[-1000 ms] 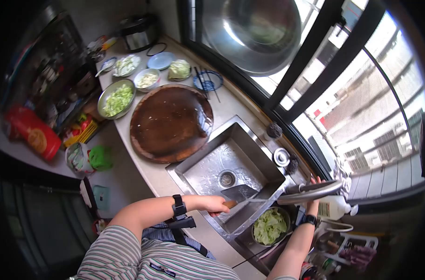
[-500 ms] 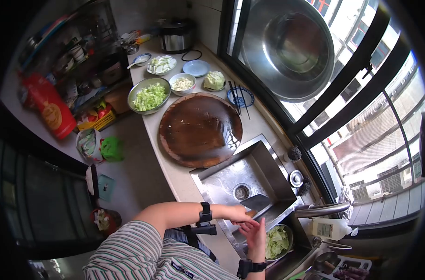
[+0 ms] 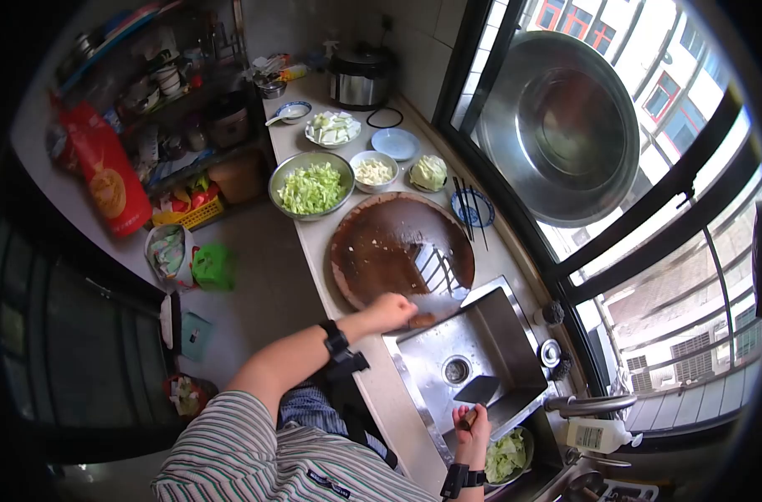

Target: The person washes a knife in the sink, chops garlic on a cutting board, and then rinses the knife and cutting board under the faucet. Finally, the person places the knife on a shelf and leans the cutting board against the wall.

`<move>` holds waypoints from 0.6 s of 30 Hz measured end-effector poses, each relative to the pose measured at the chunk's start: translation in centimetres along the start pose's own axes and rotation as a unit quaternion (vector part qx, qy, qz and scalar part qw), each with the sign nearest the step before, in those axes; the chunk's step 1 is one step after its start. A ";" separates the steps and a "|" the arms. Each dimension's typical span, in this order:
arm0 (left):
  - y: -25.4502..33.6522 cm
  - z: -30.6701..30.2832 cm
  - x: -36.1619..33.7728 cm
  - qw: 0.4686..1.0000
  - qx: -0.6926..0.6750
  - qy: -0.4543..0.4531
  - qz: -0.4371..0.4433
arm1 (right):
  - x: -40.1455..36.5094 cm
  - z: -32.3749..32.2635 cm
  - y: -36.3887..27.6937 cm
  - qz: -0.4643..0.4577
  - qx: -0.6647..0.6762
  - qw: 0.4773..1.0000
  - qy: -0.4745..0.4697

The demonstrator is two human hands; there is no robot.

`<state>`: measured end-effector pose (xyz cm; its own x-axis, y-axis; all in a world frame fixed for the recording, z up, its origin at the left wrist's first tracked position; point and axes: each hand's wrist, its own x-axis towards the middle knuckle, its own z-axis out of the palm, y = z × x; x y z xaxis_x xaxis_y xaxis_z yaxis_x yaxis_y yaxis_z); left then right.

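My left hand (image 3: pixel 389 312) is closed at the near edge of the round wooden chopping board (image 3: pixel 381 251). A brown wooden-handled tool (image 3: pixel 423 320) juts from beside its fingers; blur hides the tool's far end. Lower right, my right hand (image 3: pixel 473 425) grips the wooden handle of a cleaver. The dark, broad cleaver blade (image 3: pixel 479 390) points up over the steel sink (image 3: pixel 423 385), near the drain. Beside my right hand, a bowl of torn cabbage leaves (image 3: pixel 508 456) sits in the smaller basin.
Beyond the board stand a bowl of shredded greens (image 3: pixel 312 188), a bowl of white pieces (image 3: pixel 372 171), a cabbage piece (image 3: pixel 428 173) and a blue-rimmed plate with chopsticks (image 3: pixel 473 207). The faucet (image 3: pixel 590 405) and a white bottle (image 3: pixel 597 435) line the right. A large metal basin (image 3: pixel 556 125) leans against the window.
My hands, together over the sink before, are now apart. The left has moved up to the board's edge with the wooden-handled tool; the right holds the cleaver over the sink. The view has shifted.
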<state>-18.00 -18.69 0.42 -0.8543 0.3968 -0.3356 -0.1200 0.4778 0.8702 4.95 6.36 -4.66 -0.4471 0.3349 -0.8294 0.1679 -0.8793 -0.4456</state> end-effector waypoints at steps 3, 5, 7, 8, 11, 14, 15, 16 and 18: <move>-4.4 -8.7 2.1 0.983 -0.112 0.096 -0.107 | 0.4 1.4 0.8 -0.032 0.010 0.999 0.043; -7.4 -14.4 3.2 0.966 -0.166 0.130 -0.151 | 0.4 2.7 1.4 -0.062 0.035 0.994 0.085; -10.0 -18.9 4.3 0.908 -0.303 0.183 -0.223 | 0.7 3.8 1.9 -0.075 0.059 0.988 0.118; -10.9 -20.8 5.0 0.879 -0.358 0.197 -0.246 | 0.8 4.2 2.4 -0.090 0.057 0.986 0.130; -14.6 -24.5 7.5 0.826 -0.454 0.192 -0.274 | 0.3 6.7 3.0 -0.082 0.118 0.978 0.149; -15.9 -25.9 8.2 0.805 -0.484 0.218 -0.267 | -1.0 9.8 3.5 -0.113 0.152 0.973 0.128; -15.8 -26.4 8.2 0.807 -0.471 0.255 -0.250 | -1.3 10.8 3.7 -0.130 0.166 0.968 0.137; -15.4 -27.2 8.1 0.799 -0.473 0.276 -0.248 | -1.8 11.6 4.0 -0.151 0.157 0.966 0.142; -16.0 -29.0 8.5 0.814 -0.442 0.280 -0.253 | -2.8 13.0 4.5 -0.164 0.162 0.962 0.147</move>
<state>-38.04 -45.70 -5.93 -0.6496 -0.2121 -0.7301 -0.6335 -0.3800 0.6740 -4.48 -2.95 0.08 -0.1544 0.6514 -0.7429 -0.2443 -0.7537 -0.6101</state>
